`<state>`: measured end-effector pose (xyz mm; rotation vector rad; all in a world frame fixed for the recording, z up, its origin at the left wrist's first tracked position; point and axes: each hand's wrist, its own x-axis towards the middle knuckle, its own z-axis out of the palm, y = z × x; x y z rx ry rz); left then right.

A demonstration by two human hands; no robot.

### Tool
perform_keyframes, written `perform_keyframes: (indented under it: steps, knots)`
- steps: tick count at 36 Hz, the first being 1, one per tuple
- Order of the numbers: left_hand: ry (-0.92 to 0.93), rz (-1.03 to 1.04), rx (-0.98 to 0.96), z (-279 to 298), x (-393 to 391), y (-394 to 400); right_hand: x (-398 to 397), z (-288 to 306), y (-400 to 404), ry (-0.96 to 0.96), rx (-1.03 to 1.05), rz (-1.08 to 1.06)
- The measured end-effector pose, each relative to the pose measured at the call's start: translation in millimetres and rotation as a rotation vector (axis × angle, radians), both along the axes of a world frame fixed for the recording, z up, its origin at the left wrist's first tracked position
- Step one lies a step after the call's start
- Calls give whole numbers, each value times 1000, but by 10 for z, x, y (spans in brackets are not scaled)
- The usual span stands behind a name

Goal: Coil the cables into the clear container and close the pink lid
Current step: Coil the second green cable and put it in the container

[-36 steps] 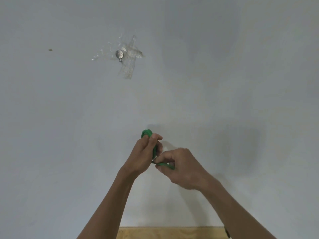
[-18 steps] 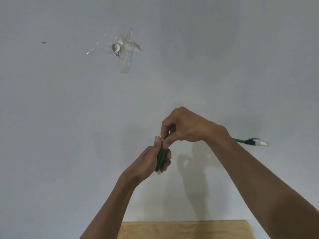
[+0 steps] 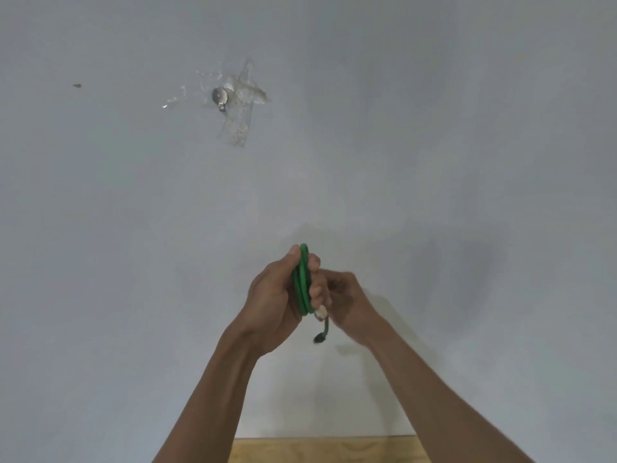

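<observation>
Both hands were raised in front of a plain pale grey wall [image 3: 434, 145]. The only edge in view was a strip of light wood tabletop [image 3: 320, 450] at the bottom centre, below and between the forearms. Wide bare wall lay left, right and above the hands. Up left on the wall sat a patch of clear tape [image 3: 238, 111] over a small metal piece [image 3: 219, 96], with a tiny dark mark [image 3: 77, 85] further left, all well apart from the hands.

The green cable [image 3: 302, 279] was wound into a tight upright coil of a few loops, seen edge-on. The left hand [image 3: 273, 305] gripped the coil, thumb on its left side near the top, curled fingers [image 3: 315, 290] wrapped over its right side. The top of the loop stuck out just above the thumb tip. The right hand [image 3: 347, 302] sat just beside the left, touching it, fingers curled toward the coil's lower right. Whether they pinched the cable was hidden behind the left fingers, cannot tell. A pale connector [image 3: 321, 313] showed at the coil's bottom, between the two hands. Below it a short green tail hung free, ending in a dark plug tip [image 3: 319, 338] that touched nothing.
</observation>
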<state>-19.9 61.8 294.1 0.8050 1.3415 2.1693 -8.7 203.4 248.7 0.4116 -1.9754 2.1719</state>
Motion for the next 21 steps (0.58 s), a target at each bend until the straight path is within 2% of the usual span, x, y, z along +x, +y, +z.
perform_keyframes:
  steps: [4,8,10,15,18,21]
  knots:
    - [-16,97,61,49,-115,-60,73,-250,-168,-67,165,-258]
    - [52,266,27,33,-237,-93,180,-292,-300,-63,101,-218]
    - [84,351,22,-18,-308,-102,222,-297,-365,-58,141,-188]
    - [181,399,-64,-120,-398,-191,315,-236,-381,63,501,-301]
    - [268,417,-173,-158,-404,-253,338,-99,-305,58,675,-337]
    - [332,412,-286,-198,-386,-285,368,111,-220,151,966,-349]
